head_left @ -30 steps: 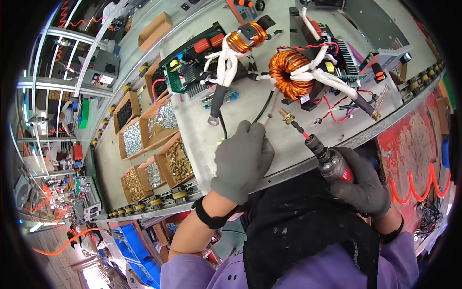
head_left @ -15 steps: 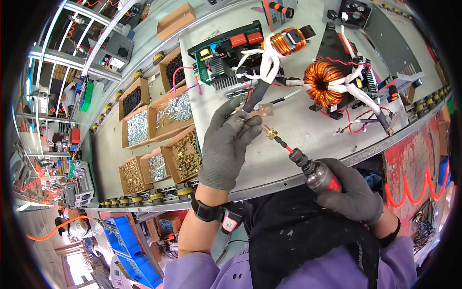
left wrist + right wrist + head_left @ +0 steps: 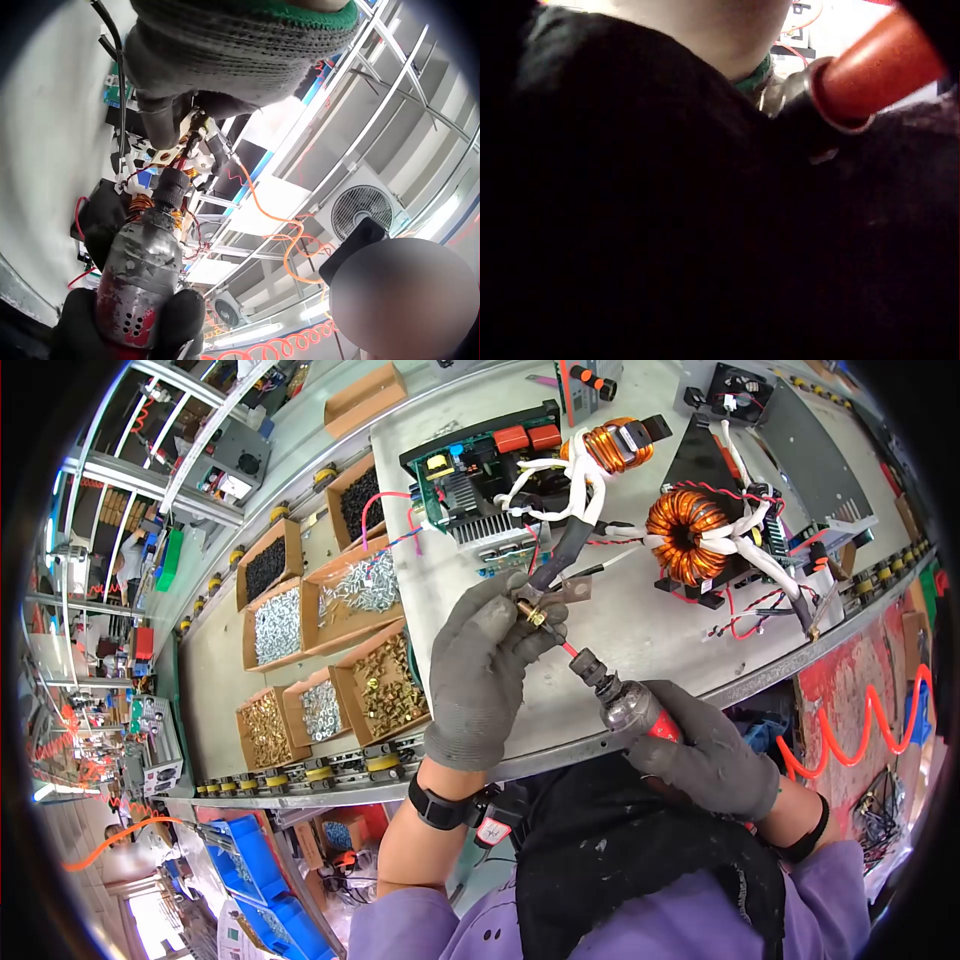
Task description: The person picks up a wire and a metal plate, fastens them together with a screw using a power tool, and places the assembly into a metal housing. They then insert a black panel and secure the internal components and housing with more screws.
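Observation:
My gloved left hand [image 3: 472, 685] pinches the lug end of a black-sleeved cable [image 3: 562, 555], beside a small flat metal tab [image 3: 577, 589]. A brass-coloured bolt [image 3: 535, 616] on the driver's tip sits right at these fingers. In my gloved right hand [image 3: 715, 755] is a power screwdriver [image 3: 632, 708] with a worn metal and red body, pointing up and left toward the left hand. The left wrist view shows the screwdriver [image 3: 142, 255] below the left glove [image 3: 232, 64]. Dark cloth fills most of the right wrist view, with a red tube [image 3: 885, 67] at its upper right.
A green circuit board [image 3: 430, 485] with heatsinks and a copper-wound coil [image 3: 688, 538] lie on the bench plate [image 3: 480, 720]. Cardboard boxes of screws and nuts [image 3: 380, 685] stand at left. Rollers [image 3: 318, 770] line the front edge; a red coiled hose [image 3: 860, 745] hangs at right.
The left hand rose from the plate and took the cable lug and flat tab. The right hand brought the screwdriver left, and its bolt now meets the left fingers.

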Available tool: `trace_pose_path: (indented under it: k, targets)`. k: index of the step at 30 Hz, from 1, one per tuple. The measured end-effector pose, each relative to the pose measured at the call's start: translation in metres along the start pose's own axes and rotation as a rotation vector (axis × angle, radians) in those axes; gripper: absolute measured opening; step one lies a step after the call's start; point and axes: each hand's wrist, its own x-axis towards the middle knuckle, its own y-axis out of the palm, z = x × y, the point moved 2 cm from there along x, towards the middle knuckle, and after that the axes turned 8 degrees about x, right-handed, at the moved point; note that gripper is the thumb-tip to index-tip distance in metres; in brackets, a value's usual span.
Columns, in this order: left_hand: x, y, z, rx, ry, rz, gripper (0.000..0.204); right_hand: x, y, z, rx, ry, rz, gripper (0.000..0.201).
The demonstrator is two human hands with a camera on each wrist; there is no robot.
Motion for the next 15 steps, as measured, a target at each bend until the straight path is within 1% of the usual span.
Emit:
trace_pose_path:
  k: [1, 3, 4, 5, 6, 7, 8, 9, 10, 11, 12, 13, 14, 15]
  targets:
    - [0.001, 0.002, 0.0, -0.001, -0.002, 0.006, 0.041, -0.001, 0.0, 0.001, 0.02, 0.0, 0.008, 0.059]
    - [0.001, 0.005, 0.002, 0.042, -0.006, -0.049, 0.041, -0.002, 0.0, -0.001, 0.043, 0.0, 0.011, 0.059]
    - [0.002, 0.006, 0.003, 0.042, -0.01, -0.045, 0.041, -0.003, -0.001, -0.003, -0.058, -0.077, 0.037, 0.055]
    - [0.003, 0.007, 0.005, -0.037, -0.025, -0.026, 0.042, -0.004, 0.0, -0.004, -0.158, -0.155, 0.062, 0.051]
    - [0.005, 0.008, 0.006, -0.116, -0.04, -0.007, 0.044, -0.005, 0.0, -0.004, -0.156, -0.155, 0.056, 0.051]
    - [0.007, 0.007, 0.006, -0.115, -0.042, -0.003, 0.044, -0.005, 0.001, -0.004, -0.061, -0.034, 0.069, 0.045]
    - [0.009, 0.005, 0.006, -0.184, -0.065, 0.009, 0.045, -0.006, 0.002, -0.005, 0.033, 0.086, 0.081, 0.041]
    - [0.011, 0.004, 0.007, -0.254, -0.088, 0.019, 0.047, -0.005, 0.004, -0.001, 0.034, 0.087, 0.078, 0.041]
    - [0.013, 0.004, 0.009, -0.239, -0.074, -0.001, 0.04, -0.002, 0.006, 0.0, 0.089, 0.185, 0.021, 0.038]
    - [0.014, 0.006, 0.012, -0.239, -0.075, 0.001, 0.04, -0.001, 0.006, 0.0, 0.144, 0.284, -0.037, 0.035]
    - [0.014, 0.007, 0.014, -0.152, -0.019, -0.026, 0.036, -0.002, 0.006, -0.003, 0.145, 0.284, -0.039, 0.035]
    - [0.014, 0.008, 0.016, -0.064, 0.036, -0.052, 0.033, -0.001, 0.006, -0.009, 0.116, 0.198, 0.011, 0.037]
    - [0.012, 0.013, 0.016, -0.108, 0.03, -0.095, 0.025, -0.001, 0.007, -0.011, 0.088, 0.113, 0.06, 0.04]
    - [0.012, 0.015, 0.02, -0.107, 0.027, -0.092, 0.025, -0.001, 0.009, -0.012, 0.092, 0.114, 0.057, 0.04]
